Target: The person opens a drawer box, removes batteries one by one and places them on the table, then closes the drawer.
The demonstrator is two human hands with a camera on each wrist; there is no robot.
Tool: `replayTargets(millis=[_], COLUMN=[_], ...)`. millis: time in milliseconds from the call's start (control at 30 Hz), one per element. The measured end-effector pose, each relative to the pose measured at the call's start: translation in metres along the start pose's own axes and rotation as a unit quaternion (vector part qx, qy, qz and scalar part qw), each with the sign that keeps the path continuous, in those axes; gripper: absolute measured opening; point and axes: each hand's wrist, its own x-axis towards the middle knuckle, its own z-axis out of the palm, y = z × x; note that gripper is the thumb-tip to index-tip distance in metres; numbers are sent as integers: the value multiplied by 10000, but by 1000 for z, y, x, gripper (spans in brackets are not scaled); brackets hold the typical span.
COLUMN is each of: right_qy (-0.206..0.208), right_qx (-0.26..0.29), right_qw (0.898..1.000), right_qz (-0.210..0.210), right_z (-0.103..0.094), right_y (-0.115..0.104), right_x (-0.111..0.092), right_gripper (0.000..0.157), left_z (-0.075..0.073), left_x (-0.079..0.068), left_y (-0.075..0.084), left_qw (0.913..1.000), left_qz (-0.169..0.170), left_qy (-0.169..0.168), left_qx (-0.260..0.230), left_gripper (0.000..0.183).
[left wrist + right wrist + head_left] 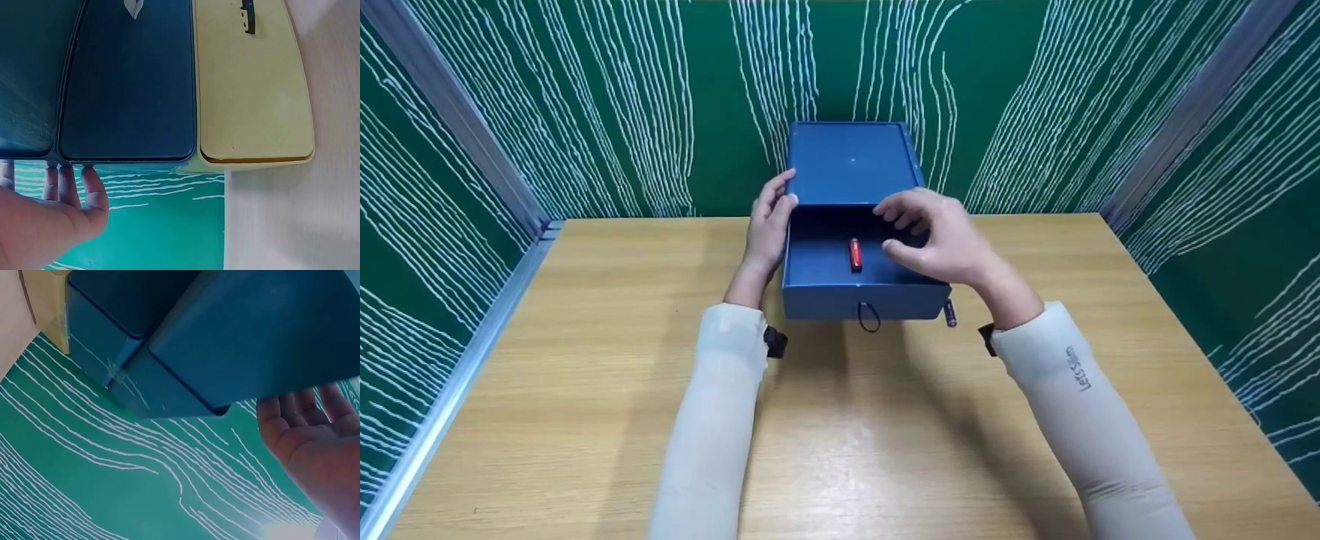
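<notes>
A blue drawer (866, 301) with a dark loop pull stands pulled out at the top of a small drawer cabinet (851, 161). Inside it lies a red battery (855, 255). My left hand (769, 225) rests against the cabinet's left side, and in the left wrist view its fingertips (94, 188) touch the side edge. Over the right part of the drawer hovers my right hand (937, 232), thumb and fingers apart, with nothing visible between them. In the right wrist view its fingers (308, 408) overlap the drawer's edge.
A dark purple battery (950, 313) shows on the right, beside the drawer's front corner. Below the pulled-out drawer are a dark blue drawer (126, 84) and a yellow drawer (253, 101), both closed. Behind the cabinet rises a green wall (720, 112) with white lines.
</notes>
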Motion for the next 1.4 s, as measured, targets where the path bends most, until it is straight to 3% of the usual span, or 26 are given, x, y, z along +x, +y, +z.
replayTargets(millis=[400, 833, 1167, 1400], right_qy=[-626, -1164, -1316, -1430], right_qx=[-397, -1251, -1517, -2036], right_qw=[9971, 9842, 9782, 9672], right_qz=[164, 466, 529, 516], right_z=[19, 23, 28, 31], right_y=[8, 10, 10, 13], right_x=[7, 17, 23, 27], right_gripper=[39, 49, 49, 53], left_z=[0, 3, 1, 1], left_x=[-2, 0, 0, 1], left_y=[-4, -1, -2, -2], left_qw=[10000, 10000, 9999, 9999], left_qz=[60, 13, -32, 68], left_qy=[20, -14, 41, 55], left_qx=[-75, -76, -145, -106], left_gripper=[42, 42, 42, 42])
